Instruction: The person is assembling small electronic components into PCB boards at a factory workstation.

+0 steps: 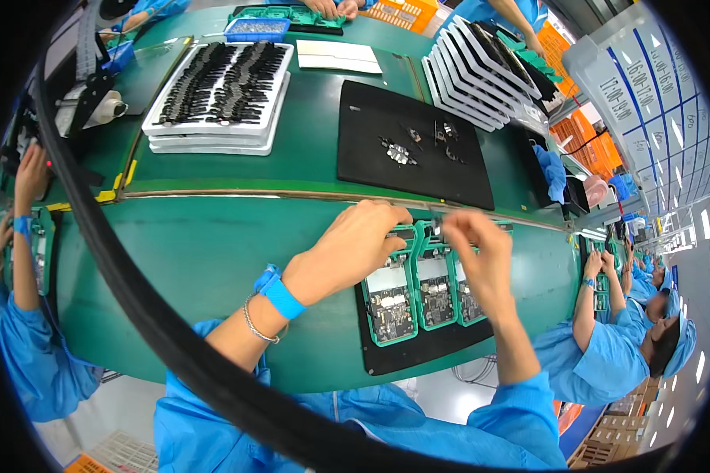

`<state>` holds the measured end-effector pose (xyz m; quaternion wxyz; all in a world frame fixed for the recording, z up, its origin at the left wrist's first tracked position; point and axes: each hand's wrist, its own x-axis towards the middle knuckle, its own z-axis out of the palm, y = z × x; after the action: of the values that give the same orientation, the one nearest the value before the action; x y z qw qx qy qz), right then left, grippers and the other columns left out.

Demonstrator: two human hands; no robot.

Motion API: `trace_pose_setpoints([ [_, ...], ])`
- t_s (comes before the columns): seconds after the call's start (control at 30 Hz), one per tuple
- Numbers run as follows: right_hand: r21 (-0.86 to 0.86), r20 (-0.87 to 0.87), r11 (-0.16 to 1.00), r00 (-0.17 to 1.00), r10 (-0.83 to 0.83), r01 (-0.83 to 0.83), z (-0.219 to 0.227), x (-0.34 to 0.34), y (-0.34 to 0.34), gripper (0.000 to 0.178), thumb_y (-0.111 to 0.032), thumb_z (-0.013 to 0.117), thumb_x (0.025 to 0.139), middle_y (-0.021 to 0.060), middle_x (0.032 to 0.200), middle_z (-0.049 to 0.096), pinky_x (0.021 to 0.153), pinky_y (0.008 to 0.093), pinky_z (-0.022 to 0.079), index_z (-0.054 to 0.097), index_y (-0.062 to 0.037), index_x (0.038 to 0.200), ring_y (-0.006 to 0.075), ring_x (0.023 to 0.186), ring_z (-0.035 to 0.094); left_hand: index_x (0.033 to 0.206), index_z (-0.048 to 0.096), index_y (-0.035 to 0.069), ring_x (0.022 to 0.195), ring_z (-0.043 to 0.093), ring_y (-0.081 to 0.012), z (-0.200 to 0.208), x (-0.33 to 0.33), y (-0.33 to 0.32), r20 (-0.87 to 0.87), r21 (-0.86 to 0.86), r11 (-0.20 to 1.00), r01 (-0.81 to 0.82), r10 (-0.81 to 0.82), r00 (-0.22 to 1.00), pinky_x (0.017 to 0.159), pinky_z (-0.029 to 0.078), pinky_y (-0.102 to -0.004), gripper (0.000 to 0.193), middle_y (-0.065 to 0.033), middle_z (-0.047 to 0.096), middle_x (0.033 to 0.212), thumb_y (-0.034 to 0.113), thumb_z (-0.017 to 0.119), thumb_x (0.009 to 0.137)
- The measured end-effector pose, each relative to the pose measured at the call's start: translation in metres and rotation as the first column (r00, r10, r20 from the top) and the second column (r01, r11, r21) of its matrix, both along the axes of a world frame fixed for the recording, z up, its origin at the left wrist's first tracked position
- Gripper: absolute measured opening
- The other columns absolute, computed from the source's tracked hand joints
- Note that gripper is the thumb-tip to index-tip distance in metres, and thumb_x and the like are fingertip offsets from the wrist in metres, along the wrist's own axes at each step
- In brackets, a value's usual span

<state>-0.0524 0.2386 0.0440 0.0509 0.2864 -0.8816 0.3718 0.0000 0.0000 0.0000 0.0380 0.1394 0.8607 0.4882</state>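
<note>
1. Head view: we saw our left hand (355,240) with its fingers bent at the upper end of the left green frame (394,341), thumb and forefinger a little apart; we could not tell whether they gripped it
2. Our right hand (485,252) was over the upper ends of the middle green frame (439,325) and the right green frame (472,322), thumb and forefinger curled toward each other; we could not tell whether anything small sat between the fingertips
3. The three frames lay side by side in front of us, with dark circuit boards (435,299) in their nearer parts; our right hand partly hid the right one
4. Under them was a black mat (386,359) on the green table (173,299)
5. We wore a blue band (280,296) and a chain bracelet (252,319) on the left wrist
6. Beyond our hands, small metal parts (398,154) lay on a larger dark board (402,181)
7. To its left, stacked white trays (213,146) held rows of black parts (248,83), with a pale flat piece (339,57) near them
8. Farther right stood a leaning row of white trays (465,87), and a co-worker in blue (588,359) sat at the table's right
</note>
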Motion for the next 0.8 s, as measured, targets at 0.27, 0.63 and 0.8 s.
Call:
trace_pose_setpoints([
  [0.27,-0.041,-0.032,0.991,0.991,-0.129,0.128,-0.043,0.09,0.031,0.016,0.004,0.08,0.092,0.0134,0.1,0.077,0.073,0.0339,0.059,0.077,0.0012,0.107,0.0231,0.077,0.073,0.13,0.07,0.0,0.129,0.059,-0.0358,0.002,-0.008,0.042,-0.428,-0.246,0.944,-0.221,0.099,0.898,0.124,0.031,-0.0676,0.041,-0.015,0.07,0.122,0.017,0.079,0.095],
  [0.63,0.005,-0.15,0.994,0.983,-0.105,0.107,-0.054,0.096,0.022,0.015,0.006,0.078,0.091,0.0161,0.101,0.075,0.075,0.0414,0.059,0.076,0.0025,0.106,0.0345,0.085,0.074,0.122,0.076,0.004,0.117,0.067,-0.0394,-0.006,-0.019,0.066,-0.418,-0.352,0.897,-0.269,0.107,0.902,0.123,0.02,-0.0799,0.029,-0.0134,0.074,0.108,0.017,0.078,0.096],
  [0.8,0.056,-0.075,0.993,0.992,-0.098,0.102,-0.042,0.096,0.02,0.015,0.006,0.078,0.091,0.0187,0.101,0.075,0.076,0.043,0.059,0.076,0.0043,0.105,0.0369,0.085,0.074,0.113,0.077,0.004,0.114,0.067,-0.0368,-0.004,-0.02,0.068,-0.426,-0.374,0.883,-0.283,0.108,0.898,0.123,0.019,-0.0802,0.023,-0.0108,0.073,0.102,0.018,0.079,0.096],
])
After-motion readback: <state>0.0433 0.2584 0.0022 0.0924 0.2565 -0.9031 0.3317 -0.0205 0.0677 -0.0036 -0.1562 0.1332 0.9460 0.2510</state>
